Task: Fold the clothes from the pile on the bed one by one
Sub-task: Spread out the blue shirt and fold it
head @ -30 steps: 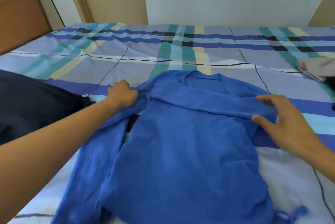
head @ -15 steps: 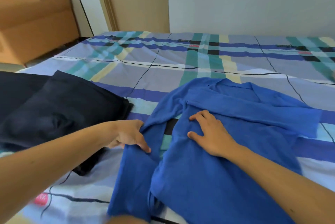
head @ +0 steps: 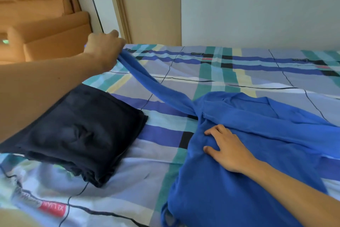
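The blue garment (head: 220, 199) lies spread on the near right of the plaid bed sheet (head: 239, 72), collar toward the far side. One sleeve (head: 161, 89) is drawn out from its left shoulder in a taut line that climbs to the far left. That line is the axis the coming fold probably turns on: the sleeve's free end is well apart from the body, so it would have to travel back right and near to land across the chest. The left hand (head: 104, 50) holds that end, fingers curled around the cloth, raised above the bed's far left edge. The right hand (head: 230, 151) rests flat with fingers spread on the garment's body just beside the shoulder, pinning it. A folded dark stack (head: 82, 134) sits to the left, under the left forearm and close beside the sleeve's path.
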Available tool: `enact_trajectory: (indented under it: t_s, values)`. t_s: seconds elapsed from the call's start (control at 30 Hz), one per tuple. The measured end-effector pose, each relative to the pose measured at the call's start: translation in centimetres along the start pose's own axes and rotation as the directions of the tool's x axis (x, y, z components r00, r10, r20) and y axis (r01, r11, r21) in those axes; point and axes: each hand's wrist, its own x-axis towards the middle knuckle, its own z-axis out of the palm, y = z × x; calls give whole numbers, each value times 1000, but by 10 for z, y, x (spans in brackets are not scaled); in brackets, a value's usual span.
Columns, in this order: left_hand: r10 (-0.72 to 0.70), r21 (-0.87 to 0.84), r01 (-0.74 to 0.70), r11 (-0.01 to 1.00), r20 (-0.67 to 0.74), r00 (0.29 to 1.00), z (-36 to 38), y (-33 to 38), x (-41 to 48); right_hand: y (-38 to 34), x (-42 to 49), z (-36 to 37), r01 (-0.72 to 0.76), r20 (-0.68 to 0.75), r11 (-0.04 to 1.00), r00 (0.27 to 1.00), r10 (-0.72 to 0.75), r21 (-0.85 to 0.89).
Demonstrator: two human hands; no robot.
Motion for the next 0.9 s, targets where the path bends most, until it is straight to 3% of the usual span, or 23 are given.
enact_trajectory:
  t_s: [0.07, 0.2, 0.23, 0.3, 0.37, 0.47, 0.53, 0.6, 0.67, 0.73, 0.8, 0.9]
  values:
    - [-74, 8, 73, 997, 48, 996, 15, -14, -10, -1, 4, 0, -8, -45, 1000, 999, 9, 15]
    - [-270, -32, 270, 962, 12, 963, 46, -35, -22, -10, 30, -6, 20, -309, 999, 951, -31, -38]
    - [-308, -74, 306, 949, -25, 951, 48, -35, -20, -11, 40, -8, 14, -276, 999, 961, -27, -50]
    - [-392, -205, 377, 903, -39, 919, 45, -26, -12, -13, 58, -8, -53, -32, 999, 998, 53, -2]
    - [-445, -308, 445, 841, 72, 893, 44, -15, -3, -15, 69, -4, -95, 196, 994, 975, 105, -60]
    - [-315, -278, 422, 863, 358, 879, 56, 4, 0, -15, 69, -2, -73, 225, 989, 969, 101, -132]
    - [-227, -216, 403, 889, 556, 800, 76, 17, -4, -12, 65, 0, -66, 237, 986, 966, 102, -155]
    - [-227, -161, 451, 878, 689, 688, 103, 23, -9, -9, 60, 5, -56, 239, 980, 966, 102, -189]
    - [-246, -76, 434, 898, 731, 637, 119, 30, -13, -9, 58, 9, -62, 227, 976, 968, 110, -209]
    - [-245, -17, 375, 927, 728, 640, 124, 38, -14, -12, 58, 14, -71, 219, 974, 968, 119, -217]
    - [-158, -44, 287, 957, 752, 640, 122, 47, -12, -14, 57, 18, -82, 196, 970, 972, 128, -231]
    - [-53, -123, 262, 957, 816, 575, 127, 53, -12, -12, 57, 21, -81, 179, 967, 976, 126, -240]
